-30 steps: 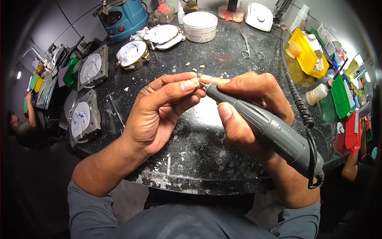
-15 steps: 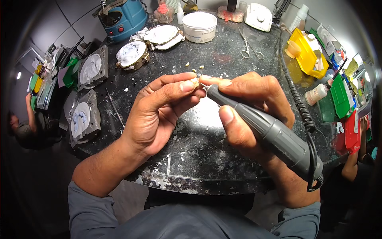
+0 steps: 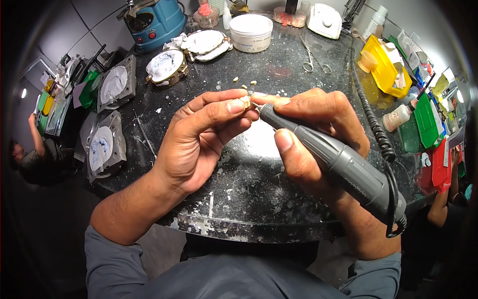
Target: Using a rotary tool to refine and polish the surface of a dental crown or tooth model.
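Between thumb and fingertips my left hand [image 3: 199, 134] pinches a small ivory-coloured denture tooth [image 3: 246, 101]. My right hand [image 3: 323, 134] is wrapped round a dark grey rotary handpiece [image 3: 338, 159]. The handpiece's thin bur [image 3: 257, 105] points left and meets or nearly meets the tooth; actual contact cannot be made out. Both hands are close together above the black worktop [image 3: 239, 199], fingertips almost touching. A few loose denture teeth [image 3: 253, 82] lie just beyond my fingers. A coiled cable [image 3: 373, 124] runs from the handpiece's rear end toward the back.
Plaster-filled metal flasks [image 3: 167, 66] and flask halves [image 3: 107, 147] stand at the left. A thin metal tool [image 3: 144, 130] lies beside them. Farther back are a blue machine [image 3: 155, 30], a white tub [image 3: 251, 41] and scissors [image 3: 309, 56]. A yellow bin [image 3: 386, 70] stands right. Other people show at both sides.
Hardly anything differs. The handpiece and the tooth have shifted very slightly, and the whole view has moved a touch.
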The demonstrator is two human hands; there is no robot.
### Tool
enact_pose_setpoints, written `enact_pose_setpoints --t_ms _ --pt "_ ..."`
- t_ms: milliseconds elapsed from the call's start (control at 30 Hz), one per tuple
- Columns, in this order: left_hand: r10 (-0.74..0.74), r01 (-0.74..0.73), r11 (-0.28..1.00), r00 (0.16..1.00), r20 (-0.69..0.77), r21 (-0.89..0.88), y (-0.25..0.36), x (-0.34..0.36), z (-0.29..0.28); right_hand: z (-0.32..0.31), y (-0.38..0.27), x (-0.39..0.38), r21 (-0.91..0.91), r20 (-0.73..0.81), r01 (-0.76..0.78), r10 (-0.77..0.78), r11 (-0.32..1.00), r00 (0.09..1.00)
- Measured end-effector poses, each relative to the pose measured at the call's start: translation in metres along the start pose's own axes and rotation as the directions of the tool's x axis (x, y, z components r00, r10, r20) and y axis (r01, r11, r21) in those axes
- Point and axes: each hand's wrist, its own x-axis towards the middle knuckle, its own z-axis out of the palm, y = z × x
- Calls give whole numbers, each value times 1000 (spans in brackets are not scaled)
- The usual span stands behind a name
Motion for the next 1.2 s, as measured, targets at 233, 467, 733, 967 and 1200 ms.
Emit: enact_pose_setpoints --t_ms 233,467,733,967,1200 --pt "-14 14 1000 1000 -14 26 1 -1 1 -2 -1 0 -20 20 -1 1 1000 1000" --pt "-8 8 1000 1000 -19 18 -1 0 1 0 -1 0 11 22 -18 18 1000 1000" --pt "3 -3 1000 1000 3 -4 -2 1 -1 0 3 0 25 14 14 -14 1000 1000" --pt "12 -12 1000 1000 -27 10 -3 1 0 -1 3 1 -17 35 40 -40 999 999" --pt "-4 3 1000 999 -39 -15 -3 1 1 0 5 1 40 11 27 -28 999 1000"
